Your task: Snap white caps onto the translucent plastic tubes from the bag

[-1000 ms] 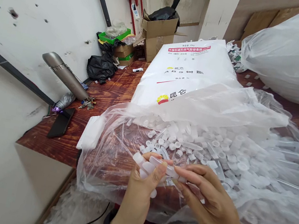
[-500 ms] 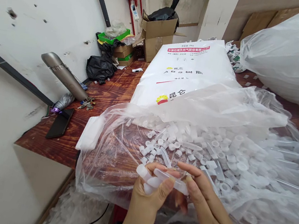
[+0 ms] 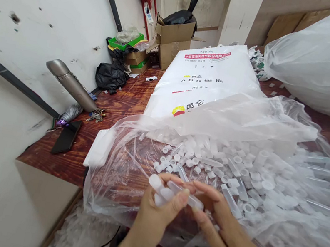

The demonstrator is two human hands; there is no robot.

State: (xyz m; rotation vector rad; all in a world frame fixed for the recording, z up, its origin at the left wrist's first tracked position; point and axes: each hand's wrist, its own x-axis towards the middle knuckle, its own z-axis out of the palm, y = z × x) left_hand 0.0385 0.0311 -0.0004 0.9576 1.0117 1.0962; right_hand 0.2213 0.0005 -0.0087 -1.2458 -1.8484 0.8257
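Observation:
Several translucent plastic tubes [image 3: 186, 194] are held in my left hand [image 3: 156, 214], its thumb pressing on the uppermost one and their rounded or capped ends pointing left. My right hand [image 3: 220, 225] is at the right end of that tube, thumb and fingers bent around the end; whether it grips a cap there is hard to see. Beyond both hands, loose white caps [image 3: 174, 163] and more tubes [image 3: 230, 199] lie heaped on a clear plastic bag [image 3: 123, 163] spread over the table.
A printed white sack [image 3: 211, 72] lies behind the heap. At left are a phone [image 3: 66, 136], keys [image 3: 96, 115], a metal flask [image 3: 70, 84] and a black bag [image 3: 111, 76]. A cardboard box [image 3: 174, 40] stands at the back; a large filled bag [image 3: 323, 65] is at the right.
Both hands have shifted slightly left with the tubes. My right hand's fingers have closed in nearer the end of the uppermost tube.

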